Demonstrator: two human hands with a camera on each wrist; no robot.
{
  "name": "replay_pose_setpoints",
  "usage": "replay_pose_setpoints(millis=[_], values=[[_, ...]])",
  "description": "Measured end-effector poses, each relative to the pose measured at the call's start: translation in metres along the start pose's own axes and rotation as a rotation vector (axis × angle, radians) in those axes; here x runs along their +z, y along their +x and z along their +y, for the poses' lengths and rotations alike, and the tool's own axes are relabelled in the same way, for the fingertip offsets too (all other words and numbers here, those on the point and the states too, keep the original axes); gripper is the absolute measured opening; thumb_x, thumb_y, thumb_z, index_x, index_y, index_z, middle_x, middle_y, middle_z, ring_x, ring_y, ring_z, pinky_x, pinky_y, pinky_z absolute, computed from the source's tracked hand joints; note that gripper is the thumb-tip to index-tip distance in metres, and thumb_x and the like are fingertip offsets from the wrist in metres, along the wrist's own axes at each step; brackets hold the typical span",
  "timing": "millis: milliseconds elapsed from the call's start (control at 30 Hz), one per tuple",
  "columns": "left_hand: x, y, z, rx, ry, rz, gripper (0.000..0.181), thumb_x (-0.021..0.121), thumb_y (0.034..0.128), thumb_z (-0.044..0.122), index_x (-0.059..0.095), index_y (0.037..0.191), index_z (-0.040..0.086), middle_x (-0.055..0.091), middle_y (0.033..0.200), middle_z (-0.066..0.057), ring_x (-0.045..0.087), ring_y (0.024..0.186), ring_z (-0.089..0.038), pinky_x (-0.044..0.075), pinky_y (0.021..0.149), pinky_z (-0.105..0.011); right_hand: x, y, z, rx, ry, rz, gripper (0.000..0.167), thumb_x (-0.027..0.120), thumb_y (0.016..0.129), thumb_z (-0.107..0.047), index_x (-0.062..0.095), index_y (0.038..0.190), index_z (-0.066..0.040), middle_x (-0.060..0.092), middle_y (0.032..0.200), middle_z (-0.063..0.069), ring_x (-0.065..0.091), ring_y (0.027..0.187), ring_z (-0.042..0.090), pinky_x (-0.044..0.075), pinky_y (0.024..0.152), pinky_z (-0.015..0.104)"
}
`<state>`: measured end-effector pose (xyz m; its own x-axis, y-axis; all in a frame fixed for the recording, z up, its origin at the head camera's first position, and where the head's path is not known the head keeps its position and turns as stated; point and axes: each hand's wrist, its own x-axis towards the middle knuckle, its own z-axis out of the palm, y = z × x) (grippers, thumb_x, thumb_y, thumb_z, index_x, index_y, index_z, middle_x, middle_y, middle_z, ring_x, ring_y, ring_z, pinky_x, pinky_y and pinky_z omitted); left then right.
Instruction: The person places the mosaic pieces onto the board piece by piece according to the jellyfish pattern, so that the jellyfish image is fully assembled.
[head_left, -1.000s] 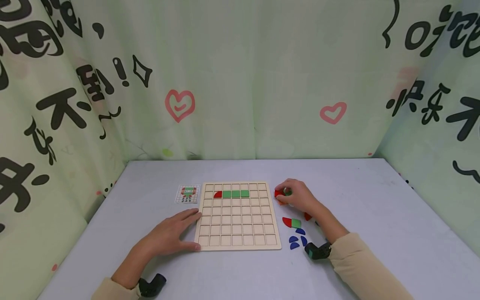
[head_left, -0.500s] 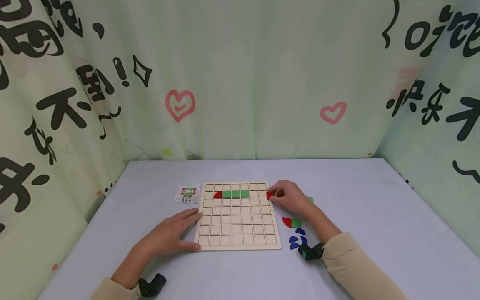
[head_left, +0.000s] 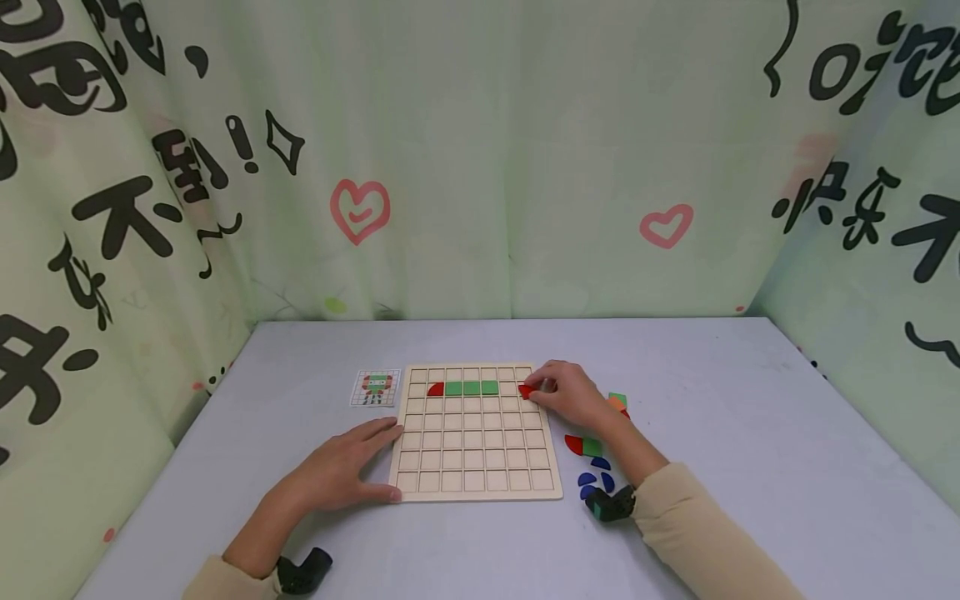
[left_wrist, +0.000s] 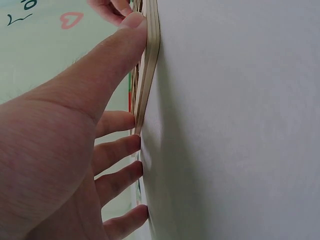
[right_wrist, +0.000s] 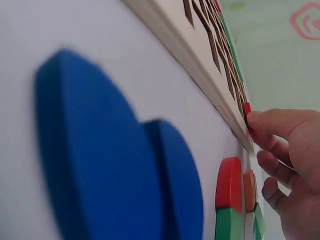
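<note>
right hand (head_left: 567, 393) on my feed, fingertips pinching a red piece (head_left: 524, 391) at the upper right of the wooden board (head_left: 475, 459), left hand (head_left: 341, 468) with fingers outstretched, touching the board's left edge, green squares (head_left: 471, 388) sitting in an upper row

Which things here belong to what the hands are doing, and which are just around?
Seemingly part of the job:
grid board, touched by the left hand
red piece, pinched by the right hand
green squares on the board
picture card
loose coloured pieces beside the board

Seemingly just around:
printed curtain
black wrist devices
</note>
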<state>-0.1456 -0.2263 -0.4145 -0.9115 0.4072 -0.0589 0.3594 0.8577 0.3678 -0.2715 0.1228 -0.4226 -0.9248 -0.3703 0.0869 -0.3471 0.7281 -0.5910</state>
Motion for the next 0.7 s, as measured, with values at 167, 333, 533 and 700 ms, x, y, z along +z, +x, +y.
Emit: replay_pose_setpoints(millis=[167, 333, 533, 700], values=[[0.0, -0.001, -0.001, 0.009, 0.002, 0.004, 0.09, 0.073, 0.0749, 0.06, 0.043, 0.146, 0.015, 0.038, 0.154, -0.008, 0.039, 0.14, -0.032, 0.039, 0.108, -0.055, 0.003, 0.002, -0.006, -0.004, 0.01, 0.004, 0.017, 0.072, 0.086, -0.016, 0.075, 0.103, -0.011, 0.066, 0.093, 0.002, 0.052, 0.082, 0.017, 0.046, 0.069, 0.025], [-0.001, -0.001, -0.001, 0.012, 0.001, 0.004, 0.089, 0.072, 0.0753, 0.06, 0.042, 0.147, 0.015, 0.037, 0.154, -0.008, 0.039, 0.141, -0.032, 0.039, 0.108, -0.054, 0.005, 0.005, -0.013, 0.022, 0.028, -0.001, 0.013, 0.072, 0.086, -0.015, 0.074, 0.098, -0.01, 0.063, 0.089, 0.003, 0.05, 0.08, 0.017, 0.045, 0.067, 0.026], [-0.001, -0.002, -0.002, 0.009, 0.002, 0.008, 0.089, 0.073, 0.0754, 0.059, 0.043, 0.146, 0.015, 0.037, 0.154, -0.008, 0.039, 0.141, -0.032, 0.039, 0.108, -0.054, 0.009, 0.009, -0.019, 0.038, 0.044, -0.007, 0.013, 0.071, 0.087, -0.014, 0.074, 0.098, -0.009, 0.062, 0.088, 0.004, 0.05, 0.078, 0.018, 0.044, 0.066, 0.026], [0.001, -0.001, -0.003, 0.003, -0.01, -0.003, 0.089, 0.073, 0.0754, 0.059, 0.042, 0.147, 0.017, 0.037, 0.155, -0.007, 0.038, 0.141, -0.031, 0.039, 0.109, -0.053, 0.012, 0.011, -0.021, 0.065, 0.064, -0.018, 0.014, 0.071, 0.087, -0.014, 0.073, 0.099, -0.007, 0.062, 0.091, 0.006, 0.05, 0.079, 0.018, 0.044, 0.066, 0.026]])
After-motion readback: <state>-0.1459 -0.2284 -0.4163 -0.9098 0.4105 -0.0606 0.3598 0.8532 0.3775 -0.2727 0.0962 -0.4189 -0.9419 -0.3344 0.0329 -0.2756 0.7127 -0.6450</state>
